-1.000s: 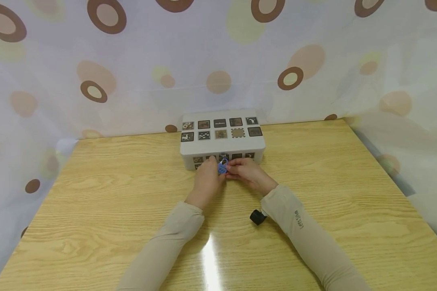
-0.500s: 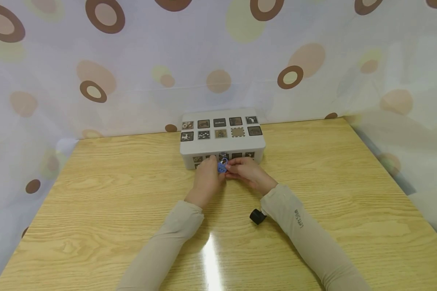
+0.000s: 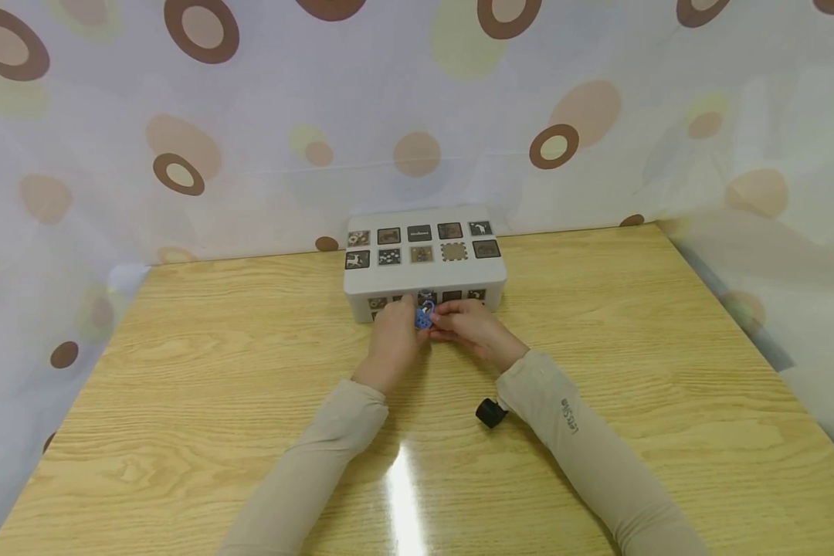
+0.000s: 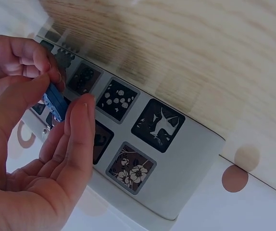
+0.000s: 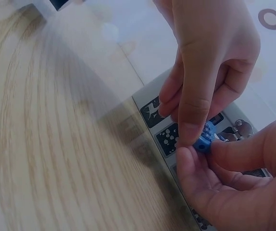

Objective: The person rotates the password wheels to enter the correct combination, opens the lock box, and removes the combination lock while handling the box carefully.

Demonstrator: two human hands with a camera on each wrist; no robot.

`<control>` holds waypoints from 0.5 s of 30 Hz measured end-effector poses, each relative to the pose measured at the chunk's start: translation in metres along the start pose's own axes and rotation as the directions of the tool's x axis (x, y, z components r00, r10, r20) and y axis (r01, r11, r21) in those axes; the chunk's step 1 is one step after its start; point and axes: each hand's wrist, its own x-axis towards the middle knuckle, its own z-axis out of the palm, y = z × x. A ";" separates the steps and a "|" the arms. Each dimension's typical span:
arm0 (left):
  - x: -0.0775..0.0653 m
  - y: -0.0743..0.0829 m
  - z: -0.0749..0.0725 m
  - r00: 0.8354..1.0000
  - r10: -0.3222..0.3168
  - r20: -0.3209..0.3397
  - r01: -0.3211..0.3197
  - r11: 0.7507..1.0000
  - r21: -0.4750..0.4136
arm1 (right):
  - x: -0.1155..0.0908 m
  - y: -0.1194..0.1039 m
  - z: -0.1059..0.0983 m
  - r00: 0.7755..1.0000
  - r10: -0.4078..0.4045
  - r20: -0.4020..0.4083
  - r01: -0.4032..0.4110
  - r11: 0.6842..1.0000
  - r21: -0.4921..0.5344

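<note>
A small blue combination padlock (image 3: 423, 319) with number dials is held between both hands at the front of a white box (image 3: 424, 276). My left hand (image 3: 392, 340) pinches the padlock's body from the left, thumb against fingers. From the other side my right hand (image 3: 476, 332) pinches it between thumb and fingertips. The right wrist view shows the padlock (image 5: 205, 137) beside a metal latch (image 5: 243, 129) on the box's front. Fingers hide part of the lock, and I cannot tell whether its shackle passes through the latch. The box's lid is down.
The box stands at the back of a wooden table (image 3: 215, 386), close to a white cloth (image 3: 361, 100) with brown rings and dots. A black wrist-worn piece (image 3: 490, 413) juts from the right sleeve (image 3: 584, 440). Light glares on the front of the table.
</note>
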 end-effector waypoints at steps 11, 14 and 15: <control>0.002 0.001 -0.002 0.999 -0.032 0.030 0.032 0.999 -0.008 | -0.001 -0.001 0.003 1.000 0.007 -0.023 -0.007 1.000 0.018; 0.003 0.001 -0.002 0.999 -0.035 0.036 0.036 0.999 -0.004 | -0.002 -0.001 0.003 1.000 0.002 -0.026 -0.002 1.000 0.017; 0.003 0.001 -0.002 0.999 -0.037 0.037 0.037 0.999 -0.001 | -0.002 -0.002 0.003 1.000 0.001 -0.026 -0.001 1.000 0.012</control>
